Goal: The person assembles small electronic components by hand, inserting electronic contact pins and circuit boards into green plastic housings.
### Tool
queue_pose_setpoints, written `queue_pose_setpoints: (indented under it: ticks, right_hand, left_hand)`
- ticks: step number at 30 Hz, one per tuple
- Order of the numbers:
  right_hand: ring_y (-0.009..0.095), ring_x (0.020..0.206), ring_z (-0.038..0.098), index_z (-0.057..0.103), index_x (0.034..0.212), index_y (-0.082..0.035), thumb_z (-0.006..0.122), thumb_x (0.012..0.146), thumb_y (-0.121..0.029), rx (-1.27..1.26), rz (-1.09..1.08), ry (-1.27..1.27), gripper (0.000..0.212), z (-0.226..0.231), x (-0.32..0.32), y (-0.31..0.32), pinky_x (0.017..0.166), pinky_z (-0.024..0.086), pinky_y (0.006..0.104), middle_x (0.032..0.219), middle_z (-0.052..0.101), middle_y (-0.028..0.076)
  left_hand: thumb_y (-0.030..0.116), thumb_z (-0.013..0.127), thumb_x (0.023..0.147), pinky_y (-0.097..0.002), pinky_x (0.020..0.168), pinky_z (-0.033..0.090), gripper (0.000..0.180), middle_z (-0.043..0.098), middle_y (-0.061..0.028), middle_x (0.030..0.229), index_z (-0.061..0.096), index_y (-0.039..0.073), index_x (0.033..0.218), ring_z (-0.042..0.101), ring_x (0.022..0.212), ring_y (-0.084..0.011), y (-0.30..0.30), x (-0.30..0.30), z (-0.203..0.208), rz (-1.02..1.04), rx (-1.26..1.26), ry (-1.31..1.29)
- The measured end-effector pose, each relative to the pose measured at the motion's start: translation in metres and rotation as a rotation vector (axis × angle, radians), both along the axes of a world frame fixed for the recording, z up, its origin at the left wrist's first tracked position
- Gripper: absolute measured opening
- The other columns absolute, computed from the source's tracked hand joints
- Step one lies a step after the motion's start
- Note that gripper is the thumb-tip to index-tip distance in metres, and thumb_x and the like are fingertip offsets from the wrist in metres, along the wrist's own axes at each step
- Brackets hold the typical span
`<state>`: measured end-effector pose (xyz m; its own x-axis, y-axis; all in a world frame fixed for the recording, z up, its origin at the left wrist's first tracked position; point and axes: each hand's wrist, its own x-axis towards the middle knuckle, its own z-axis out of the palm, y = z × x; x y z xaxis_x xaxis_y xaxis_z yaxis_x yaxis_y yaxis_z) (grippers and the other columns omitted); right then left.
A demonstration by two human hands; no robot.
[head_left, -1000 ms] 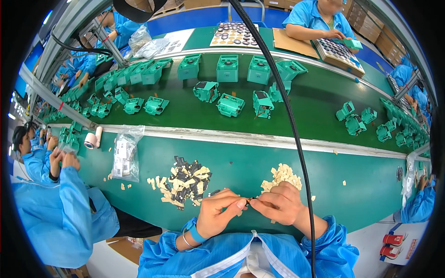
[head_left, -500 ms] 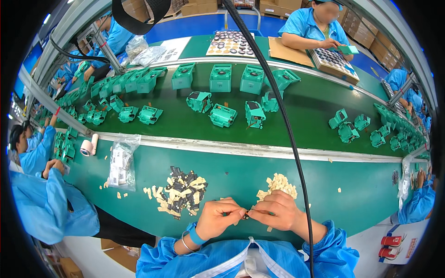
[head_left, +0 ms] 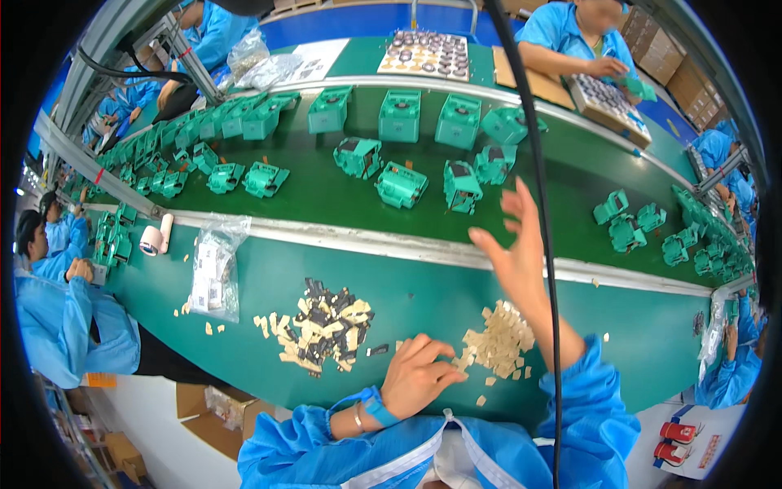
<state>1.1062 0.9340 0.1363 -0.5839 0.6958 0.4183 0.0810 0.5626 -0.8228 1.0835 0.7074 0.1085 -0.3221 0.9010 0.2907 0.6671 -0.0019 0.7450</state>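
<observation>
My right hand (head_left: 521,253) is raised above the near rail of the green belt, fingers and thumb spread with nothing between them. Closest to it on the belt is a small green plastic housing (head_left: 463,187) with a dark top. Low over the table, my left hand (head_left: 419,375) has loosely bent fingers and a gap at the thumb; no part shows in it. Its fingertips are beside a heap of small beige pieces (head_left: 498,342). To its left lies a mixed pile of black and beige pieces (head_left: 322,330), with one loose black piece (head_left: 378,350) between pile and hand.
Rows of green housings (head_left: 399,114) stand on the belt (head_left: 309,191). A clear plastic bag (head_left: 216,273) and a pale pink roll-shaped object (head_left: 153,239) lie at left. A black cable (head_left: 547,220) hangs across the view beside my right arm. Co-workers sit around.
My hands were together at a small dark piece. They have parted: the right has gone up and forward and opened, the left has loosened near the table. The view has shifted slightly.
</observation>
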Motion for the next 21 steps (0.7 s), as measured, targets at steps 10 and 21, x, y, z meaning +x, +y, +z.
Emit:
queue_pose_setpoints:
  ticks: [10,21]
  right_hand:
    - [0.035,0.087,0.064,0.013,0.146,-0.006,0.075,0.07,-0.011,0.042,-0.076,-0.109,0.098,-0.046,-0.081,0.032,0.08,0.051,0.0388,0.113,0.058,0.023]
    - [0.021,0.091,0.062,0.013,0.148,-0.009,0.076,0.073,-0.01,-0.417,0.17,-0.004,0.097,0.007,0.029,-0.018,0.075,0.051,0.0316,0.111,0.059,0.015]
  left_hand:
    - [0.007,0.071,0.073,-0.0358,0.076,0.048,0.022,0.059,-0.0083,0.101,0.067,0.004,0.094,0.057,0.091,-0.0273,-0.058,-0.012,-0.023,0.263,-0.062,0.355]
    - [0.06,0.051,0.081,-0.0654,0.104,0.009,0.076,0.027,-0.0148,0.15,0.045,0.007,0.135,0.019,0.139,-0.0376,-0.07,-0.033,-0.03,0.127,-0.52,0.723]
